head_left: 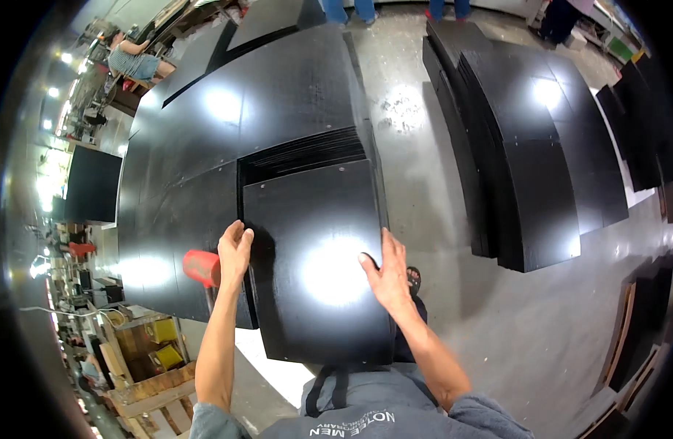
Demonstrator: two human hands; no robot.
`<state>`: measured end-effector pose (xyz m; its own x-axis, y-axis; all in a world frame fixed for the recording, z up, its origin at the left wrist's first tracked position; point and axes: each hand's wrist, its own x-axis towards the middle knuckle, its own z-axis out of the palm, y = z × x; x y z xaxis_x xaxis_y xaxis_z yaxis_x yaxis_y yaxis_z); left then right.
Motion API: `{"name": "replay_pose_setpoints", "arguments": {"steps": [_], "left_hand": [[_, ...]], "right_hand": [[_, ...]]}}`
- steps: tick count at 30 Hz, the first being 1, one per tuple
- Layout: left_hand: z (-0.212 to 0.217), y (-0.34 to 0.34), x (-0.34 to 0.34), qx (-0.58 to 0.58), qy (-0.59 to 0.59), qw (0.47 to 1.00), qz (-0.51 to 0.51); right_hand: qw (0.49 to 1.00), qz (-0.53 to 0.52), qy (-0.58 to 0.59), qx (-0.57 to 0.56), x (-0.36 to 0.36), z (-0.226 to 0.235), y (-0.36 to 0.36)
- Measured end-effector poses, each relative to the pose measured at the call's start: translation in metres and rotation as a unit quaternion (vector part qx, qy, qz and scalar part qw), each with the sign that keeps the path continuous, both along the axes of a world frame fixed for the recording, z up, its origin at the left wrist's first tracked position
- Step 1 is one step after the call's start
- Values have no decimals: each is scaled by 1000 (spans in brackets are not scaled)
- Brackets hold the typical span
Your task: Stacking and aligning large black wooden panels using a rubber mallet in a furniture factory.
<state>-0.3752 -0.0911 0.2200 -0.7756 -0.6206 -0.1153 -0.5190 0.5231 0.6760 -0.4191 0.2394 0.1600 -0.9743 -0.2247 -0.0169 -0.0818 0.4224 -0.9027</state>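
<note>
In front of me lies a flat, glossy black panel (314, 219), its near edge close to my body. My left hand (235, 252) rests along the panel's left edge, fingers together and pointing forward. My right hand (389, 272) grips the opposite edge, its thumb on the top face and its fingers along the side. Beyond the panel's far edge, a recess shows the layered edges of stacked black boards (303, 155). Beside my left wrist a red mallet (202, 268) lies on the neighbouring black stack (183, 212), its handle partly hidden by my forearm.
Another tall stack of black panels (530, 154) stands across the aisle on the right. More dark boards (640, 132) are at the far right. At lower left is a wooden pallet (157, 391). A seated person (135, 58) is at upper left; other people's legs show at the top.
</note>
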Motion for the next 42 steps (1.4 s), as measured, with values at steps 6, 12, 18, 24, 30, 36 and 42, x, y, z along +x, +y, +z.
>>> {"name": "replay_pose_setpoints", "arguments": {"steps": [6,12,18,24,30,36,42], "left_hand": [[-40,-14,-43,55,-37,992,107],[-31,-4,-59,216,-18,967,134],[-31,-18,-49,195,-46,970,140],[-39,-19,-52,192,-60,968,148],[-40,-24,-55,182,-37,974,131],[-6,-10,-29,22,-2,993,116],[53,113,106,-85,243,929,266]], "right_hand": [[999,22,-15,-31,-15,0,8],[997,52,-31,-43,-24,-3,16],[994,78,-58,-39,-21,-2,13],[991,77,-94,-48,-24,-2,17],[992,72,-91,-46,-34,11,14],[992,114,-38,23,-54,35,16],[973,163,139,81,-134,68,25]]}}
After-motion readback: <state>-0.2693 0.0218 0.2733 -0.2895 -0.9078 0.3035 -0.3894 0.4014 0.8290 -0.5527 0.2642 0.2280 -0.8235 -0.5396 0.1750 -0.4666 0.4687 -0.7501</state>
